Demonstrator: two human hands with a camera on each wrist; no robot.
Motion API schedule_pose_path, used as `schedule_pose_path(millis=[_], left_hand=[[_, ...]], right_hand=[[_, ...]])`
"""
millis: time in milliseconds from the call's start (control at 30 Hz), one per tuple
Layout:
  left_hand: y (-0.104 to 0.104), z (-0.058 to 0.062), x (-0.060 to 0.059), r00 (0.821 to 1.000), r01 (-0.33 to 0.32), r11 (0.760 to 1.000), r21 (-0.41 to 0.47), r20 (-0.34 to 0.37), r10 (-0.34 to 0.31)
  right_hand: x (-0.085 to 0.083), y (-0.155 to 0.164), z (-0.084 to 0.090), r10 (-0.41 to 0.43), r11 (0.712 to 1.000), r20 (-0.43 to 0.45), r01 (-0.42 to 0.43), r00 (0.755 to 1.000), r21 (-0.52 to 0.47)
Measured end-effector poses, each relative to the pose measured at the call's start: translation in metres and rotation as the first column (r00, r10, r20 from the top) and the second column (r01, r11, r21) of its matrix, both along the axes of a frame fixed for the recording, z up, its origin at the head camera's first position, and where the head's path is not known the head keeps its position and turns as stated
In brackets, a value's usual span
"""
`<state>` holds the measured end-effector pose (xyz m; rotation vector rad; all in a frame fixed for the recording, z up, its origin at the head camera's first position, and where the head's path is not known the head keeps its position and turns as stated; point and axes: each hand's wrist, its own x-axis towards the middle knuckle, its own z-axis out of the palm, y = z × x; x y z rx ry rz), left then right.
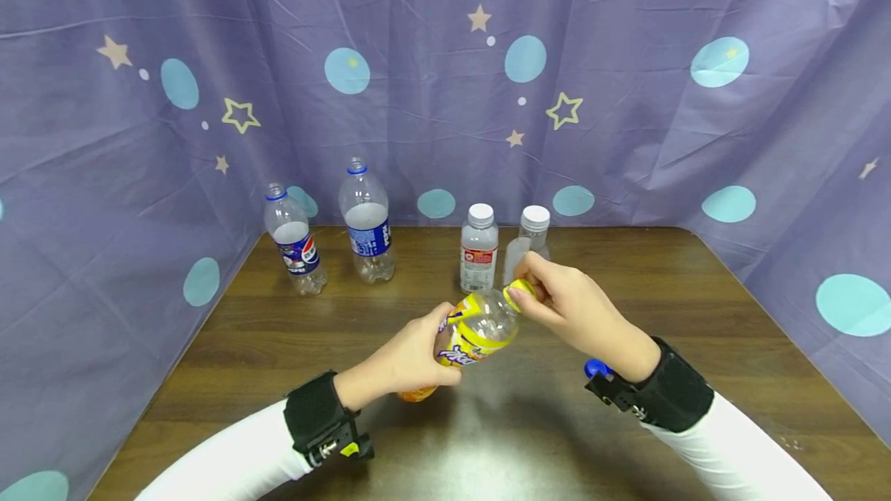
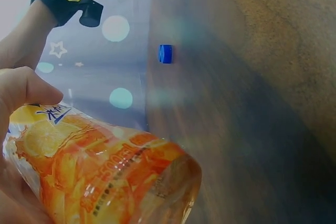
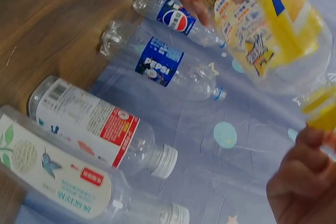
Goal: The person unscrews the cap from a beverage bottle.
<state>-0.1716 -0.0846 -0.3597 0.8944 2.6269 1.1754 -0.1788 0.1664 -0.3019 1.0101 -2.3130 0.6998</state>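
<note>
Purple star-and-dot cloth hangs behind and beside a dark wood desk (image 1: 278, 346). Left hand (image 1: 411, 358) wraps the body of an orange-yellow labelled bottle (image 1: 473, 331), held tilted above the desk, neck pointing away toward the right hand (image 1: 567, 304). Right hand's fingers pinch the yellow cap (image 1: 518, 294) at the bottle's mouth; cap looks seated on the neck, not lifted off, though whether it is loose cannot be told. So the cap work looks mid-step, the cap not yet off.

Beyond the hands, four bottles stand at the back edge: two Pepsi bottles (image 1: 295, 242) (image 1: 366, 223) past the left hand, with blue neck rings and apparently no caps; two white-capped bottles (image 1: 479, 250) (image 1: 532, 242) just behind the right hand, caps on. A loose blue cap (image 1: 597, 367) lies on the desk just beside the right wrist. Black wrist straps on both arms, white sleeves.
</note>
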Motion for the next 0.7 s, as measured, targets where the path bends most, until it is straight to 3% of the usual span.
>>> schedule_pose_path(millis=[167,400,500,600,700], left_hand=[[-0.0015,-0.0002,-0.0005,1.0,-0.009,1.0,0.006,0.007,0.009],[-0.0009,0.0009,0.0001,1.0,0.002,1.0,0.01,0.011,-0.002],[-0.0001,0.002,0.0009,1.0,-0.004,1.0,0.02,0.014,0.004],[0.0002,0.0022,0.0016,1.0,-0.011,1.0,0.022,0.02,0.01],[0.0001,0.0013,0.0021,1.0,-0.015,1.0,0.013,0.016,0.014]], right_hand=[[-0.001,0.0025,0.0005,0.086,0.996,-0.056,-0.084,0.995,0.04],[0.0007,-0.0006,-0.0014,0.024,1.0,-0.121,-0.022,0.992,0.016],[0.001,-0.0024,-0.0012,-0.03,0.999,-0.091,0.029,0.995,-0.019],[0.0012,-0.0034,0.0002,-0.09,0.995,-0.003,0.09,0.996,-0.044],[0.0013,-0.0032,0.0008,-0.087,0.995,0.097,0.092,0.991,-0.047]])
